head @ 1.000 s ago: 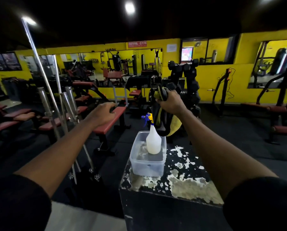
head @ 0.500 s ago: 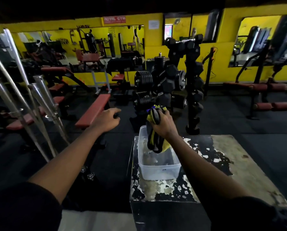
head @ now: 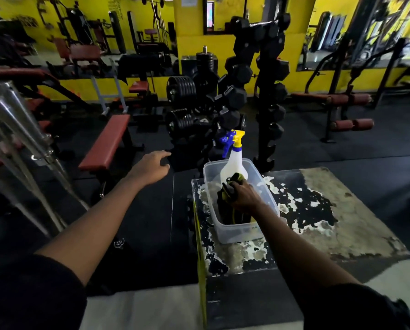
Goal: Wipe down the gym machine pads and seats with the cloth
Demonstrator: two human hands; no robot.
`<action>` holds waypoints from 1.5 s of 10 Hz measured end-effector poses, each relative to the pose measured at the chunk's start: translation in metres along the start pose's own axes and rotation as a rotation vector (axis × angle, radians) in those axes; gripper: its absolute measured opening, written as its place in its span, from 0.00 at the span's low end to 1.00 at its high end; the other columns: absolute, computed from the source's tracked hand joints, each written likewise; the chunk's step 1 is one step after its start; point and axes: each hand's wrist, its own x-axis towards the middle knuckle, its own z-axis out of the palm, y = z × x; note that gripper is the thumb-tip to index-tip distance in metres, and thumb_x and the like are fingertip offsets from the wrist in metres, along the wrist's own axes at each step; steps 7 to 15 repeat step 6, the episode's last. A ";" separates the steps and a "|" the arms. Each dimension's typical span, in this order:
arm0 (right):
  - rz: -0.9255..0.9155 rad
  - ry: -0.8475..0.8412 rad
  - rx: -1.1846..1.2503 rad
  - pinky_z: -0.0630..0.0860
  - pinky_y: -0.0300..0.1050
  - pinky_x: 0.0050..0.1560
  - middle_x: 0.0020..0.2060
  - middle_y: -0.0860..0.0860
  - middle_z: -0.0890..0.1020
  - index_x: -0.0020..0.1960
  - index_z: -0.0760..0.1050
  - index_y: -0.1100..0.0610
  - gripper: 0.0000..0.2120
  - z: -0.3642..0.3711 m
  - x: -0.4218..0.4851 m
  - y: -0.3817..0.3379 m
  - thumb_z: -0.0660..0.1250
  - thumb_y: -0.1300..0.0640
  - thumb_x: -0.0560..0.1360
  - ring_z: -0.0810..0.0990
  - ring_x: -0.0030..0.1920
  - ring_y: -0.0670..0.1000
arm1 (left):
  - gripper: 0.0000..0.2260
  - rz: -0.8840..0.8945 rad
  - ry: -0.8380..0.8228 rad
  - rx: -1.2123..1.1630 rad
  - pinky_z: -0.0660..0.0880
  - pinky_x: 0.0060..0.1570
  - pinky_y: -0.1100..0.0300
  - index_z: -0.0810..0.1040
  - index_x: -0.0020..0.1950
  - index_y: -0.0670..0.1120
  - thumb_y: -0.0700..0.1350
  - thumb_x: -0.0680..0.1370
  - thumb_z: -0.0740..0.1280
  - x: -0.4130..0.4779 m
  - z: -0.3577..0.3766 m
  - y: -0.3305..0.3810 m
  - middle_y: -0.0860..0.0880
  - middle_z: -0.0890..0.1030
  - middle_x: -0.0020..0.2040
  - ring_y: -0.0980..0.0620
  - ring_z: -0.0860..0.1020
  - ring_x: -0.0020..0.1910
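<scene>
My right hand point(head: 243, 195) grips a black and yellow cloth point(head: 230, 186) and holds it down inside a clear plastic tub point(head: 237, 231) on a worn black box. In the same tub stands a white spray bottle point(head: 233, 163) with a blue and yellow trigger head, just behind the cloth. My left hand point(head: 151, 166) hovers in the air left of the tub with its fingers loosely curled, holding nothing. A flat bench with a red pad point(head: 106, 144) stands beyond the left hand.
The worn box top point(head: 330, 210) stretches to the right of the tub. A dumbbell rack point(head: 268, 91) and weight plates point(head: 181, 89) stand behind it. Chrome bars point(head: 20, 129) lean at the left. More red-padded benches point(head: 332, 100) sit at the right, under yellow walls with mirrors.
My right hand has lowered the cloth from above the tub down into it. The left hand has loosened from a fist. My view has tilted down and closer to the box.
</scene>
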 end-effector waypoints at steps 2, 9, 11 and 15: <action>0.067 -0.236 -0.121 0.71 0.60 0.68 0.72 0.58 0.61 0.73 0.66 0.49 0.36 0.015 -0.001 -0.003 0.72 0.40 0.69 0.69 0.67 0.66 | 0.23 -0.005 -0.022 0.005 0.64 0.71 0.53 0.70 0.74 0.51 0.46 0.79 0.64 0.003 -0.004 -0.015 0.48 0.66 0.76 0.49 0.65 0.74; 0.254 -0.565 -0.085 0.74 0.48 0.53 0.58 0.58 0.81 0.64 0.74 0.63 0.24 -0.037 0.029 -0.049 0.64 0.45 0.78 0.80 0.56 0.59 | 0.22 -0.083 0.016 0.027 0.68 0.68 0.52 0.70 0.74 0.52 0.46 0.79 0.65 0.007 -0.041 -0.040 0.47 0.69 0.75 0.47 0.69 0.72; 0.254 -0.565 -0.085 0.74 0.48 0.53 0.58 0.58 0.81 0.64 0.74 0.63 0.24 -0.037 0.029 -0.049 0.64 0.45 0.78 0.80 0.56 0.59 | 0.22 -0.083 0.016 0.027 0.68 0.68 0.52 0.70 0.74 0.52 0.46 0.79 0.65 0.007 -0.041 -0.040 0.47 0.69 0.75 0.47 0.69 0.72; 0.254 -0.565 -0.085 0.74 0.48 0.53 0.58 0.58 0.81 0.64 0.74 0.63 0.24 -0.037 0.029 -0.049 0.64 0.45 0.78 0.80 0.56 0.59 | 0.22 -0.083 0.016 0.027 0.68 0.68 0.52 0.70 0.74 0.52 0.46 0.79 0.65 0.007 -0.041 -0.040 0.47 0.69 0.75 0.47 0.69 0.72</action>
